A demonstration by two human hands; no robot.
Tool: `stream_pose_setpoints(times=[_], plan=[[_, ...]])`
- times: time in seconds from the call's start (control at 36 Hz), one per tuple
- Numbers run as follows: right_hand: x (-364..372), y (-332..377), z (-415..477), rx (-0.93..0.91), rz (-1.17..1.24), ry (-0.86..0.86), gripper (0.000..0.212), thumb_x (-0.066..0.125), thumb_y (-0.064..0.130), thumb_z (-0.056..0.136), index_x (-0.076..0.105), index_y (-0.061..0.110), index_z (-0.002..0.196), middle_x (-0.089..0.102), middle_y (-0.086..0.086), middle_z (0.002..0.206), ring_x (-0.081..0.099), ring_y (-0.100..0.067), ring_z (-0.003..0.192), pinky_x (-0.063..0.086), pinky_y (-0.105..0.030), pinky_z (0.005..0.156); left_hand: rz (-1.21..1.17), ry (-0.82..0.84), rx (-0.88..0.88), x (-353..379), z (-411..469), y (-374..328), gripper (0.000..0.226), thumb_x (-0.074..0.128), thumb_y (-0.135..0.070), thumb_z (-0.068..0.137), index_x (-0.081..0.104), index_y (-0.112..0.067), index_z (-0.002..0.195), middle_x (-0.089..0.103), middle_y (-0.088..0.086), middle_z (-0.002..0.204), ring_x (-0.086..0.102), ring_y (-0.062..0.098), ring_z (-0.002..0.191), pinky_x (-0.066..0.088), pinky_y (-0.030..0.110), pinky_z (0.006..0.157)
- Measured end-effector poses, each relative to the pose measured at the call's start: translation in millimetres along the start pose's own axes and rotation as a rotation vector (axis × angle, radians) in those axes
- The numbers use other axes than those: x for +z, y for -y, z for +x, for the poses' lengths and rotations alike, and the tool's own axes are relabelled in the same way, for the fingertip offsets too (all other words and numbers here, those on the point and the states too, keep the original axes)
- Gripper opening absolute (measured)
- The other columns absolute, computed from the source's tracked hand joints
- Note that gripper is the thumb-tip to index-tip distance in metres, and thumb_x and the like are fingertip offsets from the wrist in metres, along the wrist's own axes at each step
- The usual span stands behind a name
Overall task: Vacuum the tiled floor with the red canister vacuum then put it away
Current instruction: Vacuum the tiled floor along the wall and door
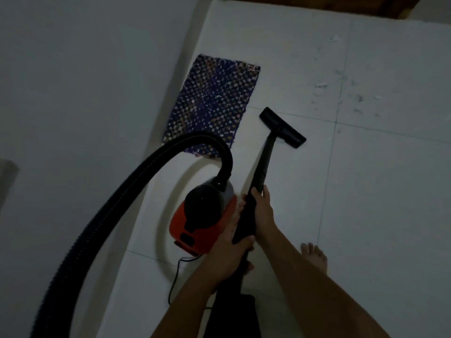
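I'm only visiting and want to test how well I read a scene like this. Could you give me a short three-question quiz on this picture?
1. True or false: the left hand and the right hand both grip the black wand.
2. Where do the scraps of debris lie? A) nearer the person than the floor head; B) beyond the floor head, to its right; C) beyond it, to its left.
3. Fill in: the hand nearer the floor head is the ____ one.
Key: 1 true; 2 B; 3 right.
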State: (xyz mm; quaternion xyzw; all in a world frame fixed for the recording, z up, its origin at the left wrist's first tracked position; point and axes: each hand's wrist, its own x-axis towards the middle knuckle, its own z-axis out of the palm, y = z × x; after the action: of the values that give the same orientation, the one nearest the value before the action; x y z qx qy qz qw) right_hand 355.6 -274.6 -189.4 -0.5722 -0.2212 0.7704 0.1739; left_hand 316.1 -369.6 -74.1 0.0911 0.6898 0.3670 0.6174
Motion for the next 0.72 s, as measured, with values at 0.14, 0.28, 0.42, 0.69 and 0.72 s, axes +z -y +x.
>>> stream_pose_setpoints(times=[0.14, 0.28, 0.42, 0.69, 0.72], plan=[[5, -7, -9, -0.010, -0.017, -0.047, 0.043, 0.044, 0.016, 0.100, 0.034, 0.020, 0.141, 0.053, -0.008, 0.063, 0.050, -0.018, 0.048, 0.046, -0.026, 0.044, 0.040, 0.010, -0.015, -6, -12, 8, 0.053, 0.047, -0.024, 0.097, 0.028, -0.040, 0.144, 0.059, 0.009, 0.098, 0.063, 0.018, 0.063, 0.054, 0.027, 0.049], [2, -14, -25, -0.026, -0.071, -0.058, 0.026, 0.042, 0.011, 0.099, 0.041, 0.018, 0.124, 0.046, -0.008, 0.066, 0.047, -0.020, 0.053, 0.043, -0.032, 0.051, 0.155, 0.012, -0.058, -1, -33, 22, 0.044, 0.037, -0.036, 0.099, 0.029, -0.035, 0.142, 0.055, 0.002, 0.096, 0.060, 0.014, 0.070, 0.051, 0.019, 0.043], [-15, -21, -38, -0.021, -0.114, -0.025, 0.030, 0.039, 0.011, 0.099, 0.040, 0.015, 0.129, 0.045, -0.010, 0.067, 0.048, -0.020, 0.053, 0.046, -0.031, 0.048, 0.048, 0.038, -0.011, 9, -56, 32, 0.019, 0.040, -0.029, 0.100, 0.043, -0.044, 0.111, 0.054, 0.010, 0.084, 0.054, 0.014, 0.060, 0.046, 0.015, 0.040], [-30, -12, -50, -0.029, -0.011, 0.027, 0.034, 0.035, 0.005, 0.099, 0.039, 0.019, 0.129, 0.038, -0.007, 0.061, 0.041, -0.016, 0.046, 0.042, -0.024, 0.040, 0.002, 0.014, 0.061, 29, -60, 38, 0.029, 0.039, -0.024, 0.100, 0.047, -0.047, 0.085, 0.052, 0.009, 0.076, 0.048, 0.014, 0.051, 0.045, 0.023, 0.044], [-28, -10, -50, -0.033, -0.011, 0.022, 0.037, 0.034, 0.005, 0.098, 0.038, 0.021, 0.132, 0.038, -0.007, 0.061, 0.041, -0.016, 0.046, 0.041, -0.023, 0.040, 0.000, 0.012, 0.071, 28, -61, 37, 0.029, 0.039, -0.024, 0.100, 0.046, -0.048, 0.085, 0.053, 0.008, 0.075, 0.048, 0.014, 0.050, 0.046, 0.023, 0.045]])
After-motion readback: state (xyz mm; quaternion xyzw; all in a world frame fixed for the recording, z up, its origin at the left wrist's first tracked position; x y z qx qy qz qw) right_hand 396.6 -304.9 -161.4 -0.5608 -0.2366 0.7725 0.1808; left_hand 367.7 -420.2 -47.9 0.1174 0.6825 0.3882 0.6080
